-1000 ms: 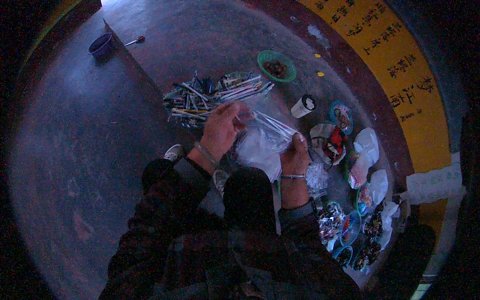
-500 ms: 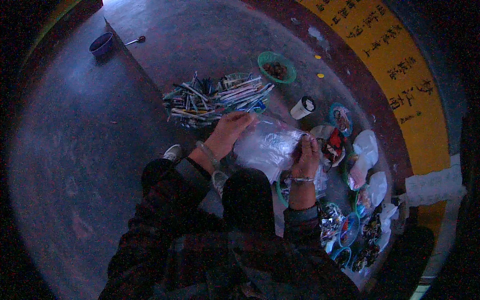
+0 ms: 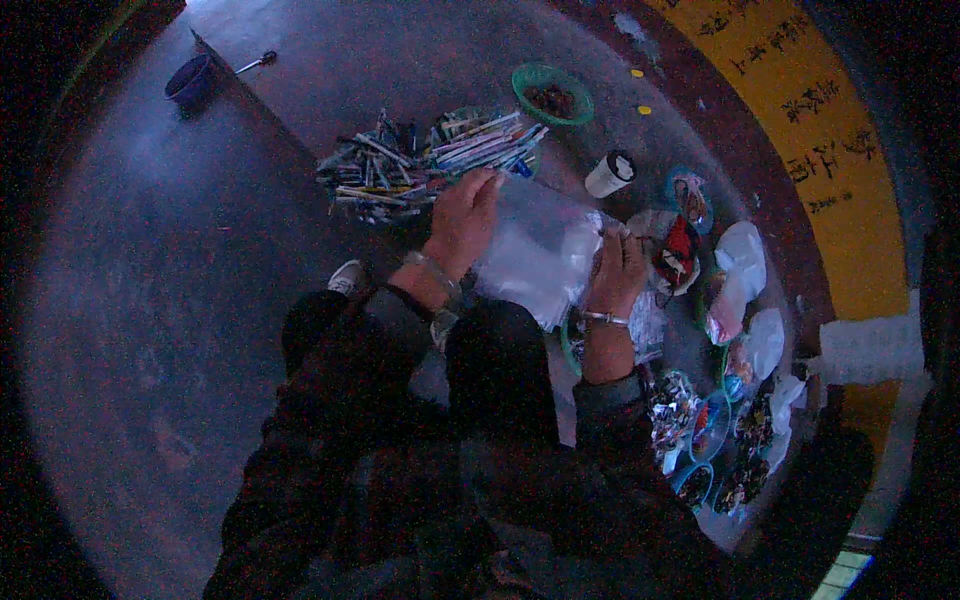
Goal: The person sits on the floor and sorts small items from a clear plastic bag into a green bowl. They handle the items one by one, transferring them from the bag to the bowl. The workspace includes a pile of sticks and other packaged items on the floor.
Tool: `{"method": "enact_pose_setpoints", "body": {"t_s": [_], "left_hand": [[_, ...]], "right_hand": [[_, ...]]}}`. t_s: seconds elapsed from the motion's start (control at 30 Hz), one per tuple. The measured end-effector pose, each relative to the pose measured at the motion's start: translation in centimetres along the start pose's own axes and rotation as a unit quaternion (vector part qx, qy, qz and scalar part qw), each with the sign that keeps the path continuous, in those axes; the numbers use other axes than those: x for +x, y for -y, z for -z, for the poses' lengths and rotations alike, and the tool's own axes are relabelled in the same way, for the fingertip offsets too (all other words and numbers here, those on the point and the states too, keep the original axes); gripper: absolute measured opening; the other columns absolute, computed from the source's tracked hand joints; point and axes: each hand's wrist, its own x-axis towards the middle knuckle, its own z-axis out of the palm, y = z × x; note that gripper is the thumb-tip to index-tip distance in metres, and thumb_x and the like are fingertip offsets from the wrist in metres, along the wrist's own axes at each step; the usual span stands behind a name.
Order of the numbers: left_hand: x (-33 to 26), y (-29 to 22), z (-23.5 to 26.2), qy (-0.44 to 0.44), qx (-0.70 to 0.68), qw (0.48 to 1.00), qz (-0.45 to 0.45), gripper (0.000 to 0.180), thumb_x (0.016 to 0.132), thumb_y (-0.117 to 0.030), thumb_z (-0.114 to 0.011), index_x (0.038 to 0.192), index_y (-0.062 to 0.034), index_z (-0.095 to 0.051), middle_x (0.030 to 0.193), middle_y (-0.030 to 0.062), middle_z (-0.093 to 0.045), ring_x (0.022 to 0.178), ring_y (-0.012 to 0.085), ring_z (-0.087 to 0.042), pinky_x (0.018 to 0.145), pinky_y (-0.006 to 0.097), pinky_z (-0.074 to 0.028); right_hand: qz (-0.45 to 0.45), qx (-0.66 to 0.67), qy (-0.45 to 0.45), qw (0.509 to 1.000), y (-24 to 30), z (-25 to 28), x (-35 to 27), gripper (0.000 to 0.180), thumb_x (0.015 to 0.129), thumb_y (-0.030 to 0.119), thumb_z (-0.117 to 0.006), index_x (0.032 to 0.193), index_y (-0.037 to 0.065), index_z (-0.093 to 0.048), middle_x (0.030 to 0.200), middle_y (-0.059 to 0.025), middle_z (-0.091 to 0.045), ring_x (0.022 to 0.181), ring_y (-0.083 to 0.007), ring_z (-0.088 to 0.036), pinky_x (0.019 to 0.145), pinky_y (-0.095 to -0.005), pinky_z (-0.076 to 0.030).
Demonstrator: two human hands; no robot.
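Left hand (image 3: 462, 222) and right hand (image 3: 618, 272), head view: apart, each pinches an upper corner of a clear plastic bag (image 3: 535, 248), which spans the gap between them above the floor (image 3: 200, 270); the wide grip presumably serves to spread it flat. Beyond it lie heaped pens (image 3: 378, 165), with a green basket (image 3: 582, 103) and white cup (image 3: 608, 176) to their right; white bags (image 3: 742, 258) line the floor's right edge, perhaps for easy reach.

Left hand (image 3: 465, 222) with fingertips pinched, right hand (image 3: 618, 270) slightly lower, fingers curled
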Motion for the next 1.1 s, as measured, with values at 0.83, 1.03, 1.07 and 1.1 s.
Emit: {"method": "enact_pose_setpoints", "body": {"t_s": [0.83,1.03,1.07,1.1], "left_hand": [[-8.4,8.2,-3.8,0.376,0.251,0.835,-0.313,0.032,0.081,-0.014,-0.045,0.111,-0.0039,-0.047,0.117,0.0141,-0.046,0.111,0.0317,-0.042,0.094,0.038,-0.034],[-8.7,6.8,-4.0,0.385,0.266,0.838,-0.281,0.041,0.079,-0.019,-0.049,0.117,-0.0054,-0.043,0.123,0.0143,-0.042,0.117,0.0295,-0.036,0.097,0.039,-0.03],[-9.1,7.8,-4.3,0.377,0.274,0.837,-0.287,0.044,0.078,-0.021,-0.049,0.119,-0.0058,-0.042,0.124,0.0143,-0.04,0.118,0.0294,-0.035,0.097,0.039,-0.03],[-9.1,8.1,-4.4,0.381,0.275,0.837,-0.282,0.046,0.078,-0.023,-0.05,0.121,-0.0063,-0.04,0.126,0.0144,-0.038,0.119,0.0295,-0.034,0.098,0.04,-0.029]], "right_hand": [[0.263,-0.56,0.059,0.783,-12.0,7.0,-0.8,0.041,0.073,0.022,-0.059,0.109,0.005,-0.049,0.111,-0.0163,-0.05,0.098,-0.0318,-0.05,0.075,-0.0417,-0.043],[0.34,-0.607,0.259,0.671,-13.3,5.6,-3.2,0.058,0.074,0.026,-0.057,0.123,0.006,-0.036,0.132,-0.0192,-0.028,0.121,-0.0343,-0.03,0.094,-0.0448,-0.031],[0.337,-0.604,0.255,0.676,-13.9,5.6,-3.1,0.059,0.074,0.027,-0.056,0.125,0.006,-0.034,0.132,-0.0197,-0.027,0.12,-0.0348,-0.031,0.094,-0.0451,-0.031],[0.335,-0.602,0.253,0.679,-14.5,6.0,-2.8,0.061,0.074,0.027,-0.056,0.126,0.006,-0.032,0.133,-0.0202,-0.026,0.12,-0.0352,-0.031,0.094,-0.0454,-0.031]]}}
